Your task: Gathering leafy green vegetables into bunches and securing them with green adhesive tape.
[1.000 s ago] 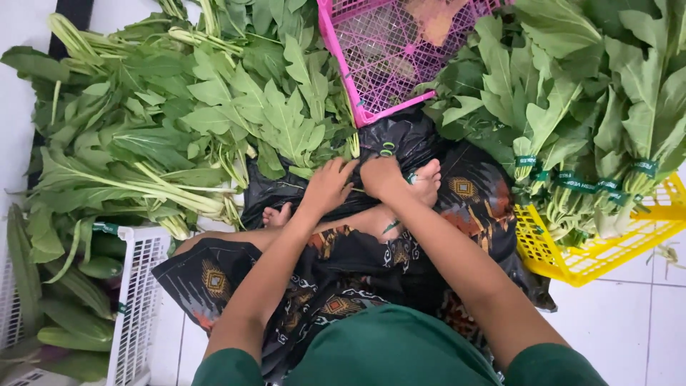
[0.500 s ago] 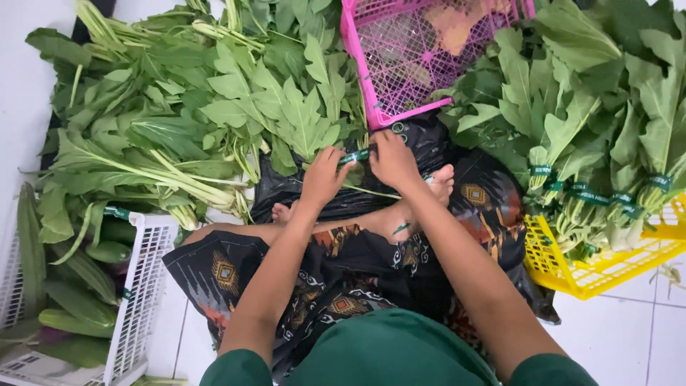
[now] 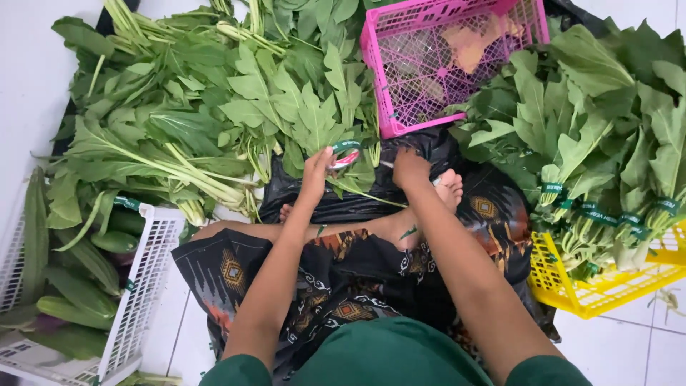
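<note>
My left hand [image 3: 316, 174] grips the stems of a small bunch of leafy greens [image 3: 314, 118] and a roll of green tape [image 3: 345, 154] by its fingertips. About a hand's width to the right, my right hand [image 3: 409, 169] is closed; a thin stem or strip runs from it toward the bunch, and what it grips is hard to make out. Both hands hover over a black plastic sheet [image 3: 336, 204] in front of my crossed legs and bare feet.
A pile of loose greens [image 3: 164, 114] lies at the left. A pink crate [image 3: 443, 57] stands ahead. A yellow crate [image 3: 607, 289] at the right carries taped bundles [image 3: 607, 164]. A white crate [image 3: 136, 293] with long green vegetables sits at the lower left.
My hands have moved apart: the left went left with the bunch and tape roll, the right stayed closed near my foot. The view has shifted slightly.
</note>
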